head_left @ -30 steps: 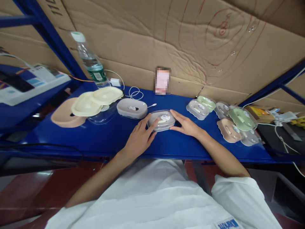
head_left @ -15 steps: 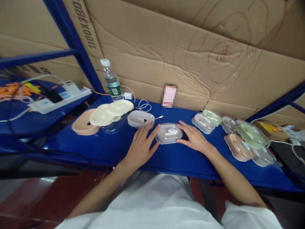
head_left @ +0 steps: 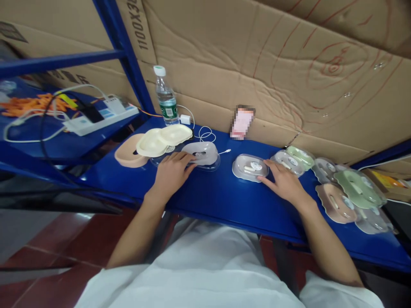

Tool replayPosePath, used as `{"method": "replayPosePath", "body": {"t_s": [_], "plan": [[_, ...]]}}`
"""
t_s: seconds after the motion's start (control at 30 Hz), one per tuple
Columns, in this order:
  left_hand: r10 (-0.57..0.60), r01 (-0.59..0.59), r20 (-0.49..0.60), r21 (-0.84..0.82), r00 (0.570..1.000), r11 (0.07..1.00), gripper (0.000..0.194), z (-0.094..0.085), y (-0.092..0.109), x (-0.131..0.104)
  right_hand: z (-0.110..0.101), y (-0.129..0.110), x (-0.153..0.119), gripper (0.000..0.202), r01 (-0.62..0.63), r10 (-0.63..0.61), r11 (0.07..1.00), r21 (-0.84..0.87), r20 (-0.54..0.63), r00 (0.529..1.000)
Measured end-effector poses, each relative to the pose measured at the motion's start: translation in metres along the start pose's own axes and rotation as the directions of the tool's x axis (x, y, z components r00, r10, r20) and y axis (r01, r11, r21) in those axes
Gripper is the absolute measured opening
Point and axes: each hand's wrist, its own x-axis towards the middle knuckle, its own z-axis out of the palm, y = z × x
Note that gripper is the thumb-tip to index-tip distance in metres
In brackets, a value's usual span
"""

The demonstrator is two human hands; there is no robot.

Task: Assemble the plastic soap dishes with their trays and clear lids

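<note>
My left hand (head_left: 172,173) reaches over the left end of a pale grey plastic box (head_left: 208,150). Its fingers are stretched out and thumb apart, at the box's near left edge; whether they touch it I cannot tell. Under that box shows a clear plastic cover (head_left: 213,166). My right hand (head_left: 284,179) is open, thumb and forefinger apart at the right end of a grey box under a clear cover (head_left: 242,167), with a round white label on top. Left of my left hand lie two cream lids (head_left: 150,144) and a peach box (head_left: 126,156).
Several covered boxes in grey, green and peach (head_left: 337,203) stand at the right. A water bottle (head_left: 168,107), a white charging cable (head_left: 207,132) and a phone with a blurred screen (head_left: 242,123) are at the back, against cardboard (head_left: 208,64). A power strip (head_left: 102,122) lies left.
My left hand has left the covered grey box and moved left to the uncovered one. The covered box has shifted slightly right, with my right hand still at its right end. The view has shifted.
</note>
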Motion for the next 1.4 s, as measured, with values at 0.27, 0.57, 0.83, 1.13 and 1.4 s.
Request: {"method": "replayPosePath", "body": {"t_s": [0.27,0.57,0.83,1.13,1.4], "plan": [[-0.029,0.02,-0.151,-0.062,0.988,0.998,0.029,0.001,0.001,0.0,0.004,-0.006,0.001,0.077,-0.001,-0.001,0.999,0.046,0.033,0.999],[0.174,-0.182,-0.087,-0.1,0.981,0.978,0.023,0.002,0.004,0.001,0.007,-0.014,0.003,0.072,0.154,-0.153,0.988,0.015,-0.041,0.987],[0.391,-0.388,-0.014,-0.168,0.92,0.906,0.015,-0.013,0.03,-0.027,-0.005,-0.033,-0.012,0.057,0.146,-0.145,0.98,-0.137,0.017,0.989],[0.491,-0.457,0.052,-0.292,0.87,0.84,0.013,-0.01,0.05,-0.036,-0.027,-0.018,-0.114,0.047,-0.117,0.094,0.949,-0.293,-0.094,0.991],[0.28,-0.258,0.033,-0.3,0.959,0.918,0.032,-0.015,0.039,-0.027,-0.012,-0.072,-0.066,0.049,0.211,-0.245,0.962,-0.175,-0.208,0.947]]}}
